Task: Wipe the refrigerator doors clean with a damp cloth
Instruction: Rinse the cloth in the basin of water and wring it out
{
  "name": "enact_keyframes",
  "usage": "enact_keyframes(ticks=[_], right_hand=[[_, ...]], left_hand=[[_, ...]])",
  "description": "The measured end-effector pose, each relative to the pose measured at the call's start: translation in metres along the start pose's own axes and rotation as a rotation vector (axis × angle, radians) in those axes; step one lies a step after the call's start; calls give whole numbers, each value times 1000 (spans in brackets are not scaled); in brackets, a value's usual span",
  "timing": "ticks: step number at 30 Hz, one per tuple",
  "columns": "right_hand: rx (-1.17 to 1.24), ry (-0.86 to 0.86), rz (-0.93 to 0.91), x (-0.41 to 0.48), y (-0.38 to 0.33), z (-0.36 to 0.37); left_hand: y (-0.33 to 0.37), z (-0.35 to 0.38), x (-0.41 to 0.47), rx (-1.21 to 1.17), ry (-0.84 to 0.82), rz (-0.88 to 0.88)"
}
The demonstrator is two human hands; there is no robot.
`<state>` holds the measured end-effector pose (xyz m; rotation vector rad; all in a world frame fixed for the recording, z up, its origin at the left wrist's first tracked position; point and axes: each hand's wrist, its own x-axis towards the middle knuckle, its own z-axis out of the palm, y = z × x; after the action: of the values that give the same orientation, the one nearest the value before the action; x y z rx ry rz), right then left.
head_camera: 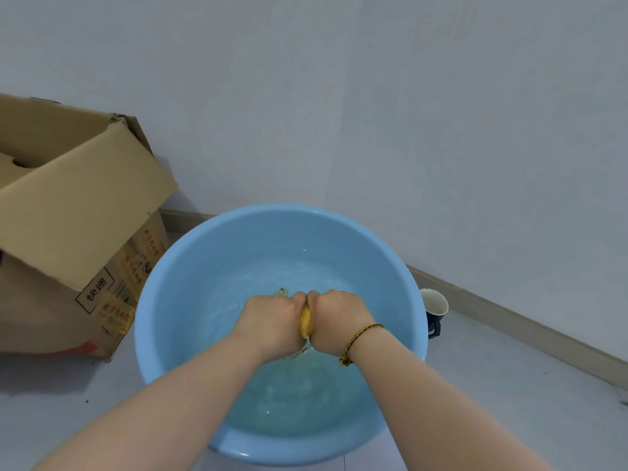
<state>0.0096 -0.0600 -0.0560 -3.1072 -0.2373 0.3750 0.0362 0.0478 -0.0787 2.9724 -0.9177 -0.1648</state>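
A yellow cloth (306, 323) is squeezed between my two fists over a large light-blue basin (163, 300) holding shallow water. My left hand (272, 322) grips the cloth's left side and my right hand (334, 321) grips its right side, knuckles pressed together. Only a narrow yellow strip of cloth shows between the hands, with a greenish bit at the top and a frayed bit below. A braided cord bracelet circles my right wrist. No refrigerator is in view.
The basin stands on a pale floor in a corner of white walls. An open cardboard box (68, 239) sits to its left. A dark mug (434, 311) with a white inside stands just right of the basin, near the baseboard.
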Motion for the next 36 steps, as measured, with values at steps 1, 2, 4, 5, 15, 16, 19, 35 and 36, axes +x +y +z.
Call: enact_keyframes(ticks=[1, 2, 4, 5, 15, 16, 19, 35, 36], right_hand=[[5, -15, -3, 1, 1, 0], [3, -38, -10, 3, 3, 1], [0, -38, -19, 5, 4, -1], [18, -20, -14, 6, 5, -3], [1434, 51, 463, -17, 26, -113], [1590, 46, 471, -22, 24, -134], [1607, 42, 409, -33, 17, -211], [1376, 834, 327, -197, -28, -568], [1342, 891, 342, -213, -27, -580]], left_hand=[[-1, 1, 0, 0, 2, 9], [-1, 1, -1, -5, 8, 6], [-1, 2, 0, -61, 30, -46], [0, 0, 0, -120, 37, -95], [-2, -102, -4, -837, 117, -342], [0, -119, -9, -867, 129, -330], [-1, -194, -16, -924, 180, -270], [46, -607, -78, -1617, 121, 122], [56, -619, -83, -1624, 84, 183]])
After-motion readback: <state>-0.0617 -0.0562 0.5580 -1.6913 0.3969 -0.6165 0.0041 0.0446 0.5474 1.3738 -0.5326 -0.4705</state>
